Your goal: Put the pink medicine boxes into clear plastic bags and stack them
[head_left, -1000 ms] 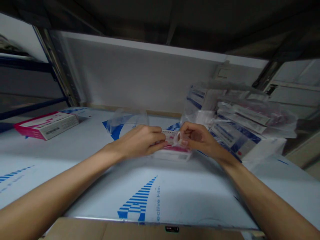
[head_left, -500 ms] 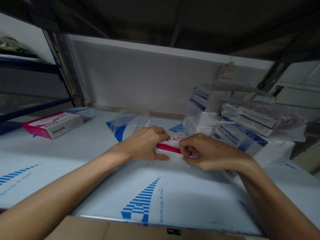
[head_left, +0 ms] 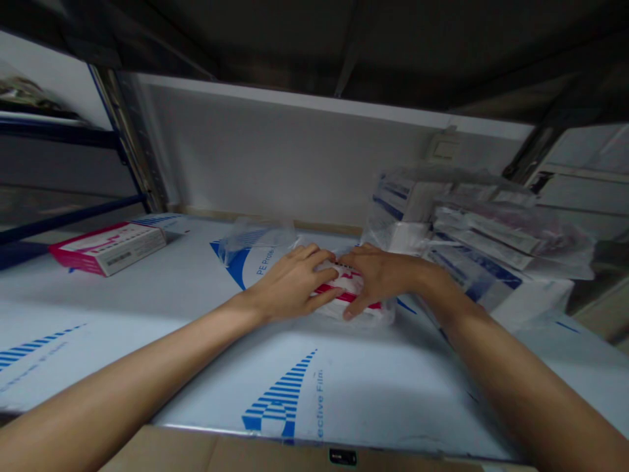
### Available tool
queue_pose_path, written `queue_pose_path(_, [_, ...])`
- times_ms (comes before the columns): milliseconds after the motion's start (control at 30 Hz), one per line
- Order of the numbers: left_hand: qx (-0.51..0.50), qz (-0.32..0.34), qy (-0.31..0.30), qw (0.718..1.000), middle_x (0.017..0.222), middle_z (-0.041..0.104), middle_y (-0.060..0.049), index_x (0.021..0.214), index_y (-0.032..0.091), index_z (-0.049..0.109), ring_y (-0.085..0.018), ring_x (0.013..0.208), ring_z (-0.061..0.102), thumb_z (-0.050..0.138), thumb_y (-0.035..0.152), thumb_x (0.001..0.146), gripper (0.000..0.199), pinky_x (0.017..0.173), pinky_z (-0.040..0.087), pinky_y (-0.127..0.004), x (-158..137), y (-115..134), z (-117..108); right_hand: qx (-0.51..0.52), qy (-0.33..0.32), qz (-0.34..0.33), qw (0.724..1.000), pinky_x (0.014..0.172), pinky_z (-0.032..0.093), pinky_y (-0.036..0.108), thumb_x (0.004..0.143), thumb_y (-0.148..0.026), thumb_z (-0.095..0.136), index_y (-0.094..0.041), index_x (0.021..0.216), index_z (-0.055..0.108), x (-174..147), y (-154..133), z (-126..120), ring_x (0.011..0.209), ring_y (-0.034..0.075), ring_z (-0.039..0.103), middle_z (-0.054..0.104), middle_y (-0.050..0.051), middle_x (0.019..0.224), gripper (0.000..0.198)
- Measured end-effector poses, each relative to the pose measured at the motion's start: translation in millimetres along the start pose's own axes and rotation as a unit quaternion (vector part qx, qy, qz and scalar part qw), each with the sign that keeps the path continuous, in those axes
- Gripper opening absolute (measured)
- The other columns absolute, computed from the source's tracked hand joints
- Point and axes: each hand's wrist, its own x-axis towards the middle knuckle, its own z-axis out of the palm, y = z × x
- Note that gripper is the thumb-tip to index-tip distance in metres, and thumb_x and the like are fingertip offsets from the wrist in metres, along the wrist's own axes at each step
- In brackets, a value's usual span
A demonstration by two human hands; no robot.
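A small pink and white carton in clear plastic wrapping lies on the shelf in front of me. My left hand grips its left end, fingers over the top and thumb along the near side. Across the carton's middle, my right hand holds it with the thumb at the front and the fingers at the back. The loose clear plastic spreads out past the carton's right end. Part of the printed top is hidden under both hands.
Another pink and white carton lies at the left. A crumpled clear bag rests behind my left hand. At the right, white and blue boxes are stacked in plastic. The shelf wears blue-printed film; a dark shelf hangs overhead.
My right hand has gone from pinching at the carton's right end to spanning its middle, close to my left hand. More of the carton's right end and its plastic now shows.
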Motion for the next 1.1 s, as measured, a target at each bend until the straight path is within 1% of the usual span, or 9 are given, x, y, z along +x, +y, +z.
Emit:
queue_pose_path(133, [-0.037, 0.004, -0.027, 0.999, 0.122, 0.069, -0.014, 0.121, 0.015, 0.067, -0.028, 0.115, 0.063, 0.053, 0.034, 0.099, 0.032, 0.102, 0.050, -0.047, -2, -6, 0, 0.034, -0.012, -0.021, 0.999, 0.092, 0.055, 0.044, 0.049, -0.054, 0.094, -0.024, 0.134, 0.061, 17, -3, 6, 0.105, 0.032, 0.069, 0.071, 0.011, 0.120, 0.096])
queue_pose_path(267, [-0.041, -0.033, -0.031, 0.998, 0.128, 0.067, -0.014, 0.130, 0.016, 0.061, -0.033, 0.116, 0.064, 0.064, 0.049, 0.090, 0.052, 0.101, 0.050, -0.053, -6, -11, 0, 0.069, 0.004, -0.055, 0.996, 0.098, 0.053, 0.046, 0.043, -0.049, 0.097, -0.029, 0.148, 0.047, 19, -2, 7, 0.120, 0.035, 0.064, 0.065, 0.012, 0.136, 0.119])
queue_pose_path(400, [-0.045, -0.064, -0.021, 0.997, 0.131, 0.065, -0.016, 0.134, 0.015, 0.056, -0.035, 0.117, 0.064, 0.069, 0.056, 0.084, 0.066, 0.100, 0.051, -0.054, -8, -9, 1, 0.082, 0.012, -0.071, 0.994, 0.096, 0.054, 0.045, 0.044, -0.045, 0.097, -0.029, 0.149, 0.046, 12, 0, -2, 0.115, 0.033, 0.066, 0.066, 0.011, 0.135, 0.117])
queue_pose_path(600, [-0.097, -0.092, 0.028, 0.991, 0.134, 0.064, -0.018, 0.137, 0.016, 0.051, -0.034, 0.116, 0.066, 0.067, 0.056, 0.085, 0.068, 0.095, 0.055, -0.051, -5, -1, -4, 0.126, 0.015, -0.074, 0.989, 0.110, 0.047, 0.048, 0.052, -0.045, 0.095, -0.029, 0.156, 0.037, -4, 6, -13, 0.131, 0.033, 0.058, 0.054, 0.012, 0.151, 0.120])
queue_pose_path(700, [-0.099, -0.096, 0.041, 0.990, 0.140, 0.059, -0.018, 0.142, 0.017, 0.048, -0.033, 0.122, 0.063, 0.067, 0.054, 0.086, 0.069, 0.099, 0.053, -0.050, -6, 0, -5, 0.163, 0.049, -0.083, 0.982, 0.111, 0.046, 0.050, 0.055, -0.043, 0.094, -0.031, 0.154, 0.040, -12, 18, -12, 0.131, 0.032, 0.058, 0.054, 0.010, 0.151, 0.113])
queue_pose_path(800, [-0.104, -0.101, 0.025, 0.989, 0.141, 0.059, -0.018, 0.149, 0.019, 0.041, -0.033, 0.125, 0.062, 0.067, 0.054, 0.086, 0.077, 0.101, 0.052, -0.049, -9, -3, -2, 0.206, 0.064, -0.059, 0.975, 0.108, 0.049, 0.050, 0.059, -0.037, 0.093, -0.031, 0.150, 0.045, -21, 30, -6, 0.129, 0.031, 0.059, 0.054, 0.010, 0.151, 0.103])
queue_pose_path(867, [-0.114, -0.109, 0.006, 0.987, 0.140, 0.061, -0.019, 0.153, 0.020, 0.035, -0.034, 0.123, 0.064, 0.069, 0.055, 0.084, 0.085, 0.098, 0.053, -0.049, -11, -6, 2, 0.263, 0.063, -0.044, 0.962, 0.104, 0.052, 0.048, 0.061, -0.033, 0.091, -0.031, 0.149, 0.046, -27, 34, -2, 0.127, 0.030, 0.060, 0.053, 0.011, 0.151, 0.098])
queue_pose_path(967, [-0.143, -0.125, -0.009, 0.982, 0.133, 0.066, -0.020, 0.159, 0.020, 0.024, -0.034, 0.113, 0.069, 0.073, 0.054, 0.081, 0.098, 0.090, 0.056, -0.047, -12, -10, 8, 0.376, 0.071, -0.047, 0.923, 0.098, 0.057, 0.044, 0.064, -0.029, 0.090, -0.032, 0.145, 0.046, -33, 33, 6, 0.123, 0.027, 0.063, 0.056, 0.011, 0.147, 0.092])
queue_pose_path(1100, [-0.169, -0.150, -0.004, 0.974, 0.121, 0.071, -0.021, 0.160, 0.015, 0.020, -0.034, 0.109, 0.070, 0.072, 0.054, 0.081, 0.103, 0.086, 0.057, -0.045, -12, -14, 18, 0.463, 0.136, -0.037, 0.875, 0.097, 0.057, 0.044, 0.060, -0.027, 0.092, -0.031, 0.137, 0.049, -36, 29, 18, 0.119, 0.027, 0.065, 0.060, 0.010, 0.140, 0.089])
